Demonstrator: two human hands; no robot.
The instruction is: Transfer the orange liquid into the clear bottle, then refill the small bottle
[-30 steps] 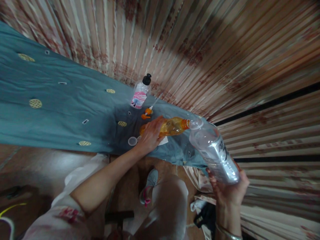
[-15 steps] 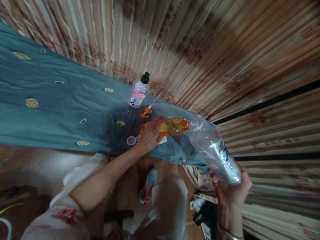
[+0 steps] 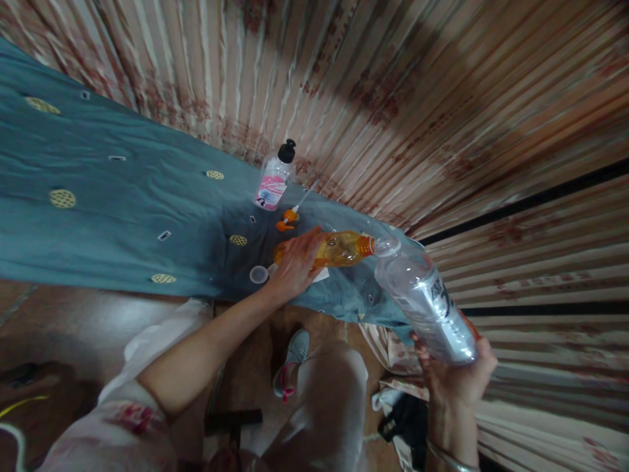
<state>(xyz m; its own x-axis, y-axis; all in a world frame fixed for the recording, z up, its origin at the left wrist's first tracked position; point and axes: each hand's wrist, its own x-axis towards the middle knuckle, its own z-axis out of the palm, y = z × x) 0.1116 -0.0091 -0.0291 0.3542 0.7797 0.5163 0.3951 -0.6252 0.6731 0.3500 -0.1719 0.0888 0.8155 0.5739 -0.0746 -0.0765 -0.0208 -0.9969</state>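
My left hand (image 3: 295,265) grips an orange bottle (image 3: 341,249) of amber liquid, tipped on its side above the blue cloth (image 3: 122,203). Its mouth meets the open mouth of a clear plastic bottle (image 3: 425,305), which my right hand (image 3: 455,373) holds by the base, tilted up and to the left. A small clear cap (image 3: 258,275) lies on the cloth just left of my left hand.
A clear pump bottle with a pink label and black top (image 3: 273,180) stands on the cloth by the striped curtain (image 3: 393,98). An orange pump head with its tube (image 3: 289,219) lies near it. My knees and a grey shoe (image 3: 293,359) are below, over a wooden floor.
Both hands and both bottles have barely shifted; the clear bottle has edged slightly right and down. Nothing was picked up or let go.
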